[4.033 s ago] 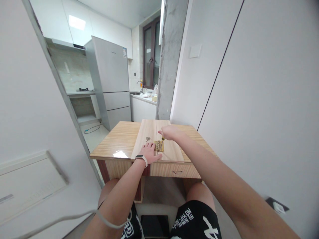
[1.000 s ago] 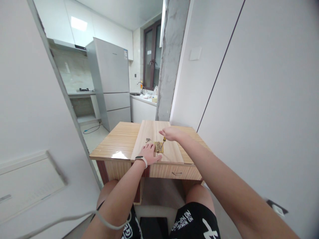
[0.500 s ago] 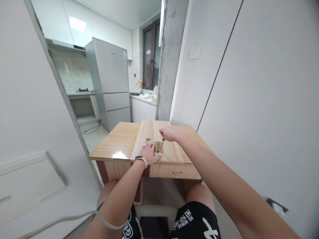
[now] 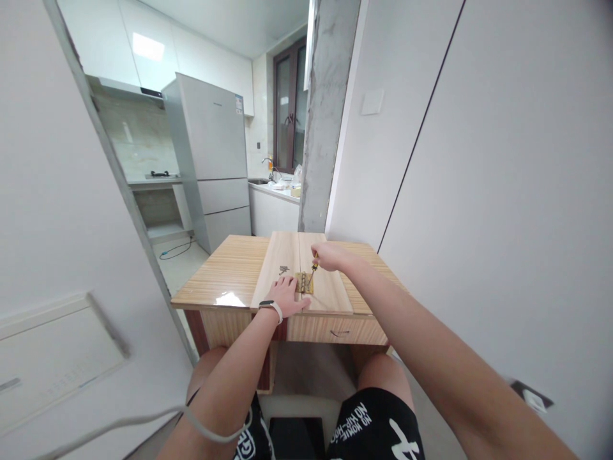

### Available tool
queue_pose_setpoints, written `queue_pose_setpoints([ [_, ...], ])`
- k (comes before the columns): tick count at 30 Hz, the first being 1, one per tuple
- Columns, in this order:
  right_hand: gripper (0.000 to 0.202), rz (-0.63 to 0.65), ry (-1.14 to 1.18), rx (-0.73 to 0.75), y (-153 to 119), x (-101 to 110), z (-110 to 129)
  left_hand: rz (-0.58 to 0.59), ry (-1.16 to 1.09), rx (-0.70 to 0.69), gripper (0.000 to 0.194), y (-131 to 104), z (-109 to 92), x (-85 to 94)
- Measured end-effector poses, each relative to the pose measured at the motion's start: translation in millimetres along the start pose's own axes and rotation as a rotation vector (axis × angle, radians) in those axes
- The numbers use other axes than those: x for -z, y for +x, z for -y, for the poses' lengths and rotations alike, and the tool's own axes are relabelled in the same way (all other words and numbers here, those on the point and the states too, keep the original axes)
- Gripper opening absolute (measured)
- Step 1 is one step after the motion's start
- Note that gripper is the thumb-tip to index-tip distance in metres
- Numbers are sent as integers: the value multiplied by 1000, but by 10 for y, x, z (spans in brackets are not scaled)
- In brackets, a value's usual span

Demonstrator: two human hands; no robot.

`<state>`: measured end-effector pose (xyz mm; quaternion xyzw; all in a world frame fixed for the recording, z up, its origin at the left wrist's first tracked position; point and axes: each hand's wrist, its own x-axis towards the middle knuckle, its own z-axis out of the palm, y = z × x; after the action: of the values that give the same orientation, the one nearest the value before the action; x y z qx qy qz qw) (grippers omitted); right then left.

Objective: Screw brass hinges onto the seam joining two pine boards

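Note:
A brass-coloured hinge [image 4: 304, 282] lies across the seam between two pale wooden boards [image 4: 330, 291]. My right hand [image 4: 327, 256] is closed around the handle of a screwdriver [image 4: 315, 265], whose shaft slants down to the hinge's right leaf. Whether the tip sits in a screw is too small to tell. My left hand [image 4: 285, 296], with a banded watch on the wrist, lies flat with fingers spread on the boards, against the hinge's left side. Beyond its fingers is a small pile of dark screws [image 4: 283, 269] on the left board.
The boards rest on a wood-grain desk [image 4: 225, 265] with a front drawer [image 4: 338, 331]. My legs are under it. A white wall [image 4: 479, 191] stands close on the right. Past the doorway are a fridge [image 4: 215, 134] and a sink counter [image 4: 275, 207]. A pale cable [image 4: 124, 421] crosses the lower left.
My right hand has shifted slightly to the right and its grip on the screwdriver looks different, with more of the handle showing. My left hand stays in place.

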<state>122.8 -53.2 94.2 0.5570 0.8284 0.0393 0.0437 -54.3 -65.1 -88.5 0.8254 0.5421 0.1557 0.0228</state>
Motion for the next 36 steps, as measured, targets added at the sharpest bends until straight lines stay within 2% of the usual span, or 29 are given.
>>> queue_pose_setpoints([
  [3, 23, 7, 25, 20, 12, -35, -12, -10, -2, -4, 82, 3, -4, -4],
  [8, 46, -6, 20, 45, 55, -67, 4, -30, 1, -8, 80, 3, -5, -12],
  [10, 48, -21, 13, 26, 72, -82, 14, -33, 2, -12, 80, 1, -9, -6],
  [14, 38, -34, -7, -10, 77, -104, 38, -30, 8, -13, 80, 0, -19, 12],
  [21, 27, -19, -36, 47, 66, -81, 89, -32, 10, -10, 81, 4, -19, 13],
  [28, 24, -5, -15, 47, 84, -55, 81, -29, 8, -13, 80, 3, -7, 8],
  [36, 23, -11, 76, -31, -40, 108, 94, -38, 8, -9, 79, 2, 17, -29],
])
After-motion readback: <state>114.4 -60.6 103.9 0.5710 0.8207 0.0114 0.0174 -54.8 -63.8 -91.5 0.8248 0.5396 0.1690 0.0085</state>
